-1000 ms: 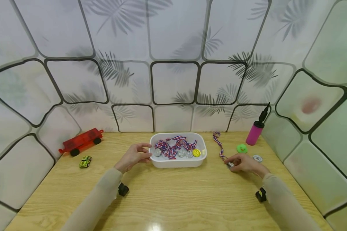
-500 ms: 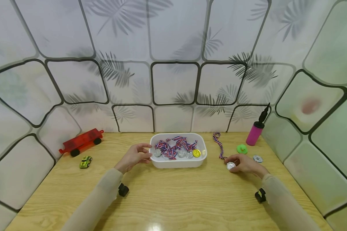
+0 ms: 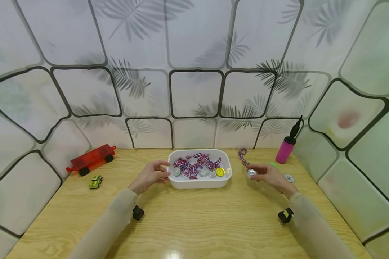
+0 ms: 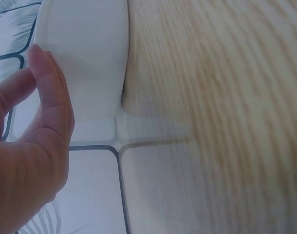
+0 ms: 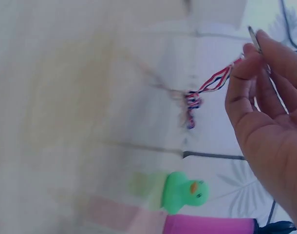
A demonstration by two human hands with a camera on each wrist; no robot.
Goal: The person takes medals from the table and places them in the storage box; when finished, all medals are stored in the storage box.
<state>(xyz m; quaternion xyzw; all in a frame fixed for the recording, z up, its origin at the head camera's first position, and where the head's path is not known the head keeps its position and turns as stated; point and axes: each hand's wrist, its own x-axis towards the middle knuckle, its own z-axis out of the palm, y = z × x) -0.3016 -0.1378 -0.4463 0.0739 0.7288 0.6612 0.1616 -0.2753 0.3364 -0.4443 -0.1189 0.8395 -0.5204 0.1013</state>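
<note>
My right hand [image 3: 269, 176] pinches a silver medal [image 3: 251, 173] by its edge, between thumb and fingers. In the right wrist view the medal [image 5: 254, 39] is seen edge-on. Its red, white and blue ribbon [image 3: 243, 158] trails back from the fingers, and its far end lies bunched up on the table. My left hand [image 3: 150, 177] holds the left end of a white plastic tub [image 3: 199, 184] with bent fingers and thumb at the rim. Inside the tub are several silver medals [image 3: 202, 172], a gold medal [image 3: 220, 171] and tangled striped ribbons [image 3: 191, 167].
Behind the right hand stand a green toy duck [image 5: 180, 192], a pink hand pump [image 3: 285, 150] with a black nozzle, and a round grey-blue piece [image 3: 289, 178]. A red toy trailer [image 3: 92, 158] and a yellow-green toy car [image 3: 95, 181] stand at the left. Patterned curtain [image 3: 194, 93] surrounds the table.
My right hand has tilted the medal up and lifted it back and left, drawing up the near part of the ribbon. The hand now covers most of the duck. My left hand has not moved.
</note>
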